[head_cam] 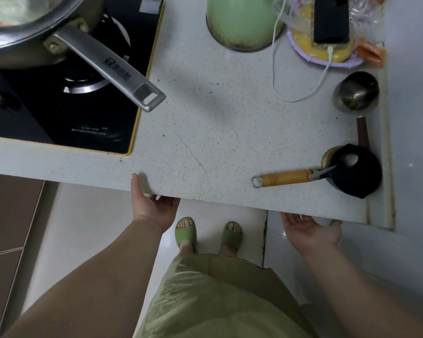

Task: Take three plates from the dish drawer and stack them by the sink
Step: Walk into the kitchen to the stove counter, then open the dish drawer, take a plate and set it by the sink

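Both hands reach under the front edge of the speckled countertop [205, 132], palms up and fingers hidden below it, so I cannot tell if the left hand [152, 206] or the right hand [310, 228] holds anything. No plates and no dish drawer are visible; they are probably below the hands. The task seems only beginning, all three plates remain to take

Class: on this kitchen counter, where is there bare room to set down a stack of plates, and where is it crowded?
Bare: the speckled white countertop between the black glass hob and the wooden-handled tool, below the green enamel pot. Crowded: the right edge and far right corner, with the steel cup and white cable.
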